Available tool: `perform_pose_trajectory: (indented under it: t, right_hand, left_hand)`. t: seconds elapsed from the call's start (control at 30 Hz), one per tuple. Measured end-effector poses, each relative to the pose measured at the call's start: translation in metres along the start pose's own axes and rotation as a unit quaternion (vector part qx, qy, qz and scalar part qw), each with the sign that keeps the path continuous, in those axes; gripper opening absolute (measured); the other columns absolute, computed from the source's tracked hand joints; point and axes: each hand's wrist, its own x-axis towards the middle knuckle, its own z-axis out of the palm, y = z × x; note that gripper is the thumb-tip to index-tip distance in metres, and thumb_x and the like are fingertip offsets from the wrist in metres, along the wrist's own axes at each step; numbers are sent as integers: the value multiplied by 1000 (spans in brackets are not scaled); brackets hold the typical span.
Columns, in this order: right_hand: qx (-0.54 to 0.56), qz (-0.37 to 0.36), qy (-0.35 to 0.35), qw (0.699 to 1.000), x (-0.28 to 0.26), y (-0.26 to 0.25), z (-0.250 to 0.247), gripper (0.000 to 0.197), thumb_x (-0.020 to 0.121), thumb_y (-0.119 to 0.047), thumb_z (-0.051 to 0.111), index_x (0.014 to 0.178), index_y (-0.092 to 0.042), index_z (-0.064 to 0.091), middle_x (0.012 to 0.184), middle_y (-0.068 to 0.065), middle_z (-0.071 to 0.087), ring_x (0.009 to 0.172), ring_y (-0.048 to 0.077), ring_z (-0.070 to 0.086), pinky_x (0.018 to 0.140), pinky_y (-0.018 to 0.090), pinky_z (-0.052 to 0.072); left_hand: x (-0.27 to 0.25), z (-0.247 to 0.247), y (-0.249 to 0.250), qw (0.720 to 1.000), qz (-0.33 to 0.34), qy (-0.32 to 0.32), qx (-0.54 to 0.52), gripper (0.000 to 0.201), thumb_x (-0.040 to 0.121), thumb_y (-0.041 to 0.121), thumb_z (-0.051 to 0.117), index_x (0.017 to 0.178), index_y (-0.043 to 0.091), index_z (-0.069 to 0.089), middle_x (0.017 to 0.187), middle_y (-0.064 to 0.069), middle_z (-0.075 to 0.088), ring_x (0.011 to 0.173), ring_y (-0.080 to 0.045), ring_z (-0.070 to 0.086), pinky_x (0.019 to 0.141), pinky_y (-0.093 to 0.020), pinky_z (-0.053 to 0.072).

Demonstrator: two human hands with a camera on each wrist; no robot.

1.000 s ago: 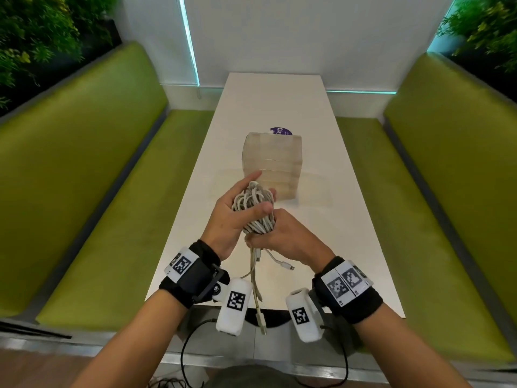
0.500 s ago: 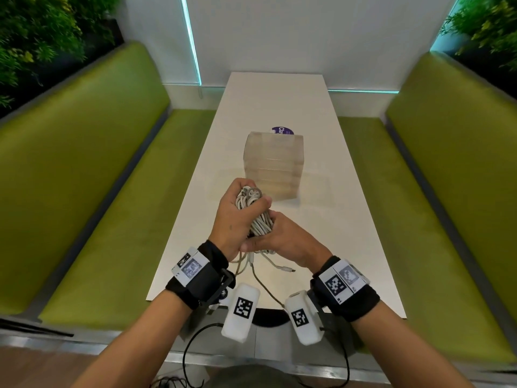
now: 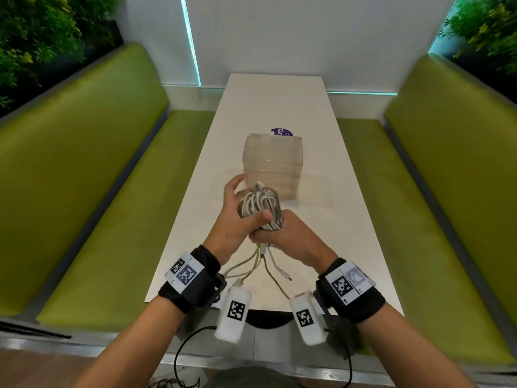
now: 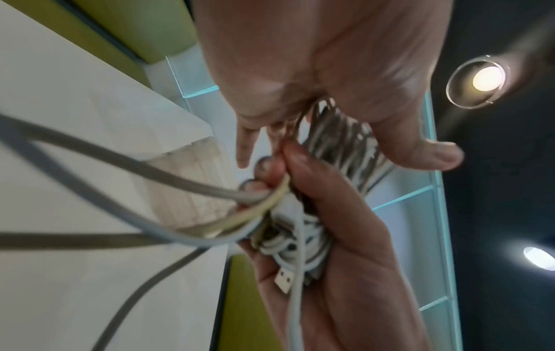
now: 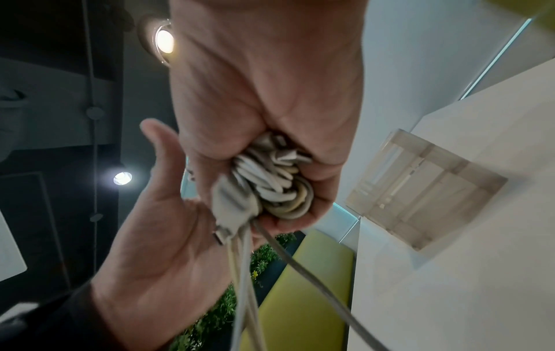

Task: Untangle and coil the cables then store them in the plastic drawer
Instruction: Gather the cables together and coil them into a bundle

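White and grey loose ends dangle over the table's near edge from a bundle of cables held above it. Right hand clamps the bundle's lower part; left hand cups its side, fingers spread, thumb across the coils. Beyond stands the translucent drawer, closed.

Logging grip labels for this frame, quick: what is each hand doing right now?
Left hand: fingers spread open, thumb resting against the cable bundle.
Right hand: closed around the cable bundle's lower end.
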Motion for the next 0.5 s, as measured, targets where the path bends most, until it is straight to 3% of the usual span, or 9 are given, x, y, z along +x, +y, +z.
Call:
perform_pose_trajectory:
  t: [0.03, 0.1, 0.2, 0.27, 0.3, 0.37, 0.43, 0.5]
  right_hand:
    - [12, -17, 16, 1000, 0, 1, -2, 8, 81, -10, 70, 89, -10, 70, 79, 1, 68, 73, 10, 63, 68, 26, 52]
    - [52, -46, 50, 996, -2, -1, -5, 9, 82, -9, 69, 89, -15, 72, 79, 1, 71, 73, 10, 66, 62, 21, 51]
    - [68, -69, 89, 991, 0, -3, -7, 12, 86, 0, 64, 83, -10, 69, 70, -2, 68, 62, 12, 61, 51, 21, 42]
    - [64, -80, 104, 989, 1, 0, -8, 6, 86, -1, 63, 82, -4, 67, 68, 2, 64, 59, 10, 55, 52, 18, 41]
    - [74, -82, 109, 988, 1, 2, -6, 4, 86, -2, 64, 83, -2, 65, 70, 6, 63, 60, 11, 55, 54, 18, 42]
    - [109, -81, 127, 983, 2, 4, -3, 4, 85, -5, 68, 84, -3, 65, 73, 9, 63, 67, 15, 59, 61, 22, 48]
    - [133, -82, 152, 976, 3, 4, -2, 5, 83, -7, 71, 86, -8, 67, 75, 7, 64, 72, 16, 60, 67, 25, 51]
    - [126, -87, 173, 973, 4, 4, -5, 8, 82, -10, 74, 85, -12, 67, 73, 2, 65, 72, 14, 61, 66, 25, 50]
  left_hand:
    - [-1, -4, -4, 1000, -21, -11, 14, 120, 43, 55, 89, 140, 36, 22, 128, -8, 57, 113, -18, 61, 88, -34, 53]
    - [-7, -8, -13, 995, -62, -64, 51, 115, 55, 50, 86, 144, 34, 15, 128, -4, 56, 112, -12, 61, 89, -30, 52]
    - [-18, 1, -18, 983, -71, -125, 117, 54, 90, 26, 64, 136, 20, 36, 107, -1, 65, 95, -17, 66, 88, -29, 54]
    - [-21, 3, -15, 980, -89, -130, 121, 38, 94, 22, 55, 131, 21, 44, 76, -2, 62, 74, -20, 64, 78, -31, 57]
    - [-20, 2, -13, 978, -101, -132, 127, 35, 94, 24, 56, 127, 26, 46, 68, -3, 59, 68, -20, 64, 74, -33, 58]
    - [-18, 0, -12, 970, -112, -136, 167, 30, 94, 25, 56, 123, 27, 47, 70, -7, 65, 71, -21, 68, 69, -35, 58]
    - [-17, -2, -14, 961, -114, -144, 207, 24, 96, 21, 54, 119, 17, 49, 80, -7, 69, 80, -20, 70, 71, -36, 58]
    - [-19, -7, -17, 950, -120, -158, 241, 13, 97, 20, 51, 105, 11, 55, 81, -5, 68, 82, -20, 69, 76, -39, 57]
